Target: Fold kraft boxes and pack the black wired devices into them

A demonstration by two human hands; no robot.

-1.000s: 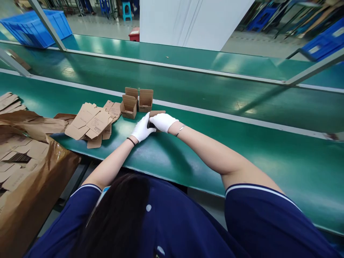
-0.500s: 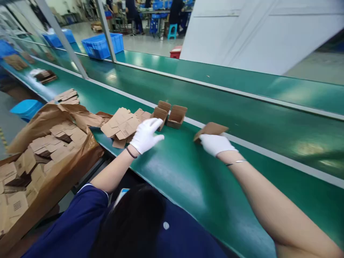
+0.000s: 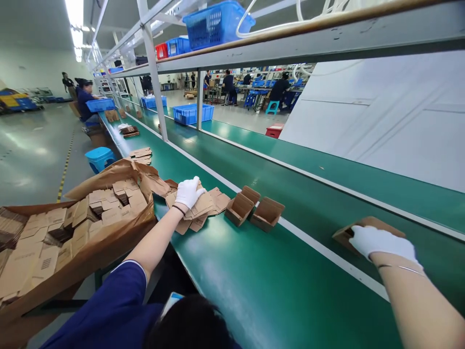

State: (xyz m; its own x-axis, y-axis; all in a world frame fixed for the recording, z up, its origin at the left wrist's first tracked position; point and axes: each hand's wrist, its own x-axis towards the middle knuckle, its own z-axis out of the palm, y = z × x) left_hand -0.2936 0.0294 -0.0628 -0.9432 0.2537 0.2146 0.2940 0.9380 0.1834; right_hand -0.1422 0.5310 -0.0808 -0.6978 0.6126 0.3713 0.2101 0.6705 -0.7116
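Right hand [image 3: 383,241], white-gloved, gripped a small brown folded carton [image 3: 363,227] on the green belt [image 3: 308,213], fingers curled over its near edge. Left hand [image 3: 188,192] lay on the flat carton blanks [image 3: 203,206], fingers together, bent down.

left hand [image 3: 188,192] moved onto flat blanks [image 3: 198,207] | right hand [image 3: 381,241] carried folded box [image 3: 358,228] rightward onto belt

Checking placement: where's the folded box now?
Head view, right side: folded box under the right hand, on the belt past the white rail.
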